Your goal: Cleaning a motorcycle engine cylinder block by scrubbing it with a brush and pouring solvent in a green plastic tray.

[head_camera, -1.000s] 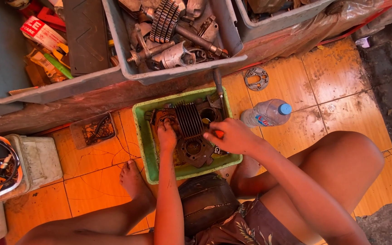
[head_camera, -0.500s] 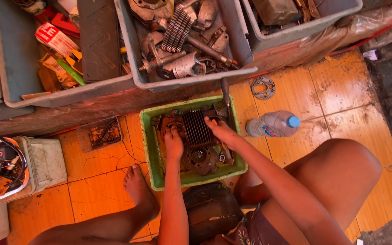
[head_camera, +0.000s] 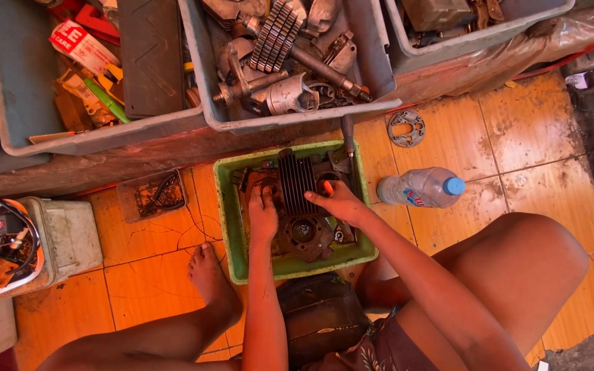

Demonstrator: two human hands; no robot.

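A green plastic tub (head_camera: 231, 227) sits on the orange tiled floor between my legs. Inside it lies a dark, greasy finned engine part (head_camera: 297, 180) with a round opening below the fins. My left hand (head_camera: 263, 213) rests palm-down on the left side of that part. My right hand (head_camera: 338, 202) lies on its right side, fingers closed around a small orange-tipped object. A screwdriver-like tool (head_camera: 347, 137) leans on the tub's far rim.
Grey bins along the top hold gears, shafts and metal parts (head_camera: 290, 48) and packaging (head_camera: 84, 55). A plastic water bottle (head_camera: 422, 188) lies right of the tub, a metal ring plate (head_camera: 405, 128) beyond it. A small tray (head_camera: 151, 195) and a white case (head_camera: 63, 233) sit left.
My right hand has moved left and down onto the engine part. My left hand stays on its left side. The camera has shifted slightly, so the scene sits lower in the picture.
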